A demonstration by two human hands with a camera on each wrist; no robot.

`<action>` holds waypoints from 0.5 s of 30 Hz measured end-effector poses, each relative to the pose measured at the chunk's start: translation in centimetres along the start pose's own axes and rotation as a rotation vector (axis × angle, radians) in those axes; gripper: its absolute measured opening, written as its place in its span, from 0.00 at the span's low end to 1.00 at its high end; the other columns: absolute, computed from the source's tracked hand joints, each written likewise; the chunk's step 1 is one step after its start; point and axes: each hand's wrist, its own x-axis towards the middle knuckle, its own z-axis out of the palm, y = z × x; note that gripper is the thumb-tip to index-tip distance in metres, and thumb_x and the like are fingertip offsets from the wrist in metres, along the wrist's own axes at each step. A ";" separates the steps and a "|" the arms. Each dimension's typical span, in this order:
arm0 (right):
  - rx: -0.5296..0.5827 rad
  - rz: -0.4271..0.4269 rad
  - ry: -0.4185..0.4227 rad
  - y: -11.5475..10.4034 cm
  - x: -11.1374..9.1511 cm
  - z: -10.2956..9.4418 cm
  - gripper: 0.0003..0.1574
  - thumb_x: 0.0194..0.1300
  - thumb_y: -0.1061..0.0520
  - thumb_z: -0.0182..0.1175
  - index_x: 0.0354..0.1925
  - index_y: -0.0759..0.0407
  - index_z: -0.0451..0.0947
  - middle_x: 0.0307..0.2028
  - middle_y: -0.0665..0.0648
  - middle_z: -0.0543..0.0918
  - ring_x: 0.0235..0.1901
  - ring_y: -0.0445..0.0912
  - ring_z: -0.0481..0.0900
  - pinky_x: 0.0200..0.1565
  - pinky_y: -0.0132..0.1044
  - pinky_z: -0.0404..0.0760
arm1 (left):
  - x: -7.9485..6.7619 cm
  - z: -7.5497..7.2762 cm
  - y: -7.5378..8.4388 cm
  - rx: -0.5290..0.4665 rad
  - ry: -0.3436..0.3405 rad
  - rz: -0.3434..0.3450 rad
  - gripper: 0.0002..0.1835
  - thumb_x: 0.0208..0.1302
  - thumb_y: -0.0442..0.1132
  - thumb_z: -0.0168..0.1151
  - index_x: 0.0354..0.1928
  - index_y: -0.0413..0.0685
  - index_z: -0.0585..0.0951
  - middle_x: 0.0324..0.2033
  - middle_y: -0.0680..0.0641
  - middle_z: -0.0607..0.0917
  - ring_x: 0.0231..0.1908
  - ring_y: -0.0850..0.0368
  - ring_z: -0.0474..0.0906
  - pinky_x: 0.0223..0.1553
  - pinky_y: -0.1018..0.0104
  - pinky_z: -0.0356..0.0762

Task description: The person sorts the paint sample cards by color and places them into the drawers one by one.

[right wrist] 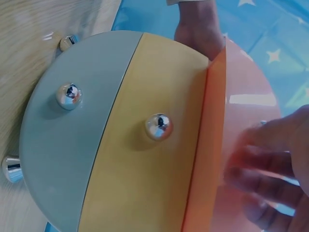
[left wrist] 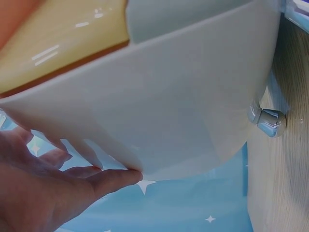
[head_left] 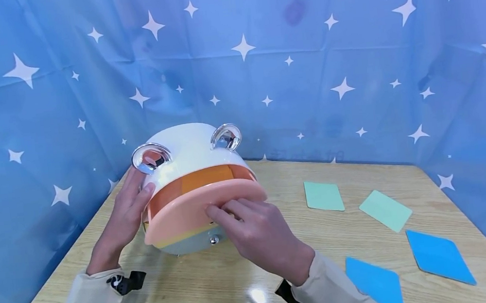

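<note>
A rounded white storage box (head_left: pixel 190 147) with silver ring ears stands on the table on small silver feet. Its front has a pink drawer (head_left: pixel 178 211) on top, a yellow drawer (right wrist: pixel 145 169) in the middle and a grey-blue drawer (right wrist: pixel 63 145) at the bottom. The pink one is pulled partly out. My right hand (head_left: pixel 261 230) holds the pink drawer's front with curled fingers and thumb, at its knob, which they mostly hide. Against the box's left side rests my left hand (head_left: pixel 127 206), fingers spread along the white shell (left wrist: pixel 159 111); its thumb lies by the front edge.
On the wooden table (head_left: pixel 221 295), right of the box, lie two pale green cards (head_left: pixel 324 196) and two blue cards (head_left: pixel 439 255). A blue curtain (head_left: pixel 227 75) with white stars hangs around the back and sides.
</note>
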 end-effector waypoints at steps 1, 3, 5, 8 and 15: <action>-0.005 0.017 -0.026 0.0 -0.1 0.1 0.11 0.68 0.57 0.63 0.48 0.51 0.85 0.35 0.48 0.84 0.26 0.38 0.78 0.25 0.27 0.77 | 0.0 0.0 -0.1 0.002 -0.002 0.003 0.34 0.75 0.44 0.43 0.79 0.73 0.49 0.78 0.48 0.54 0.72 0.44 0.56 0.63 0.43 0.71; -0.005 0.056 -0.081 -0.1 -0.2 0.2 0.18 0.64 0.57 0.68 0.52 0.50 0.83 0.37 0.48 0.85 0.26 0.39 0.78 0.23 0.27 0.75 | 0.1 0.0 -0.1 -0.008 -0.003 0.009 0.35 0.75 0.43 0.43 0.79 0.74 0.48 0.79 0.49 0.53 0.74 0.44 0.54 0.66 0.38 0.68; 0.000 0.088 -0.130 -0.1 -0.4 0.3 0.25 0.59 0.57 0.72 0.56 0.49 0.81 0.40 0.48 0.85 0.27 0.39 0.79 0.22 0.28 0.75 | 0.1 0.0 -0.1 -0.019 0.001 0.014 0.35 0.75 0.43 0.43 0.79 0.72 0.48 0.79 0.48 0.51 0.75 0.43 0.52 0.66 0.29 0.63; 0.013 0.117 -0.179 0.0 -0.6 0.5 0.34 0.55 0.57 0.75 0.61 0.48 0.78 0.43 0.49 0.84 0.29 0.40 0.80 0.23 0.28 0.76 | 0.0 0.0 0.0 -0.030 0.006 0.012 0.35 0.75 0.43 0.44 0.80 0.67 0.50 0.79 0.45 0.51 0.75 0.41 0.51 0.65 0.24 0.60; 0.017 0.143 -0.199 0.1 -0.6 1.1 0.39 0.54 0.56 0.75 0.64 0.48 0.76 0.45 0.51 0.81 0.29 0.40 0.78 0.22 0.27 0.75 | -0.1 0.0 0.1 -0.048 0.016 0.019 0.34 0.74 0.42 0.45 0.79 0.64 0.54 0.78 0.45 0.52 0.75 0.42 0.50 0.66 0.21 0.55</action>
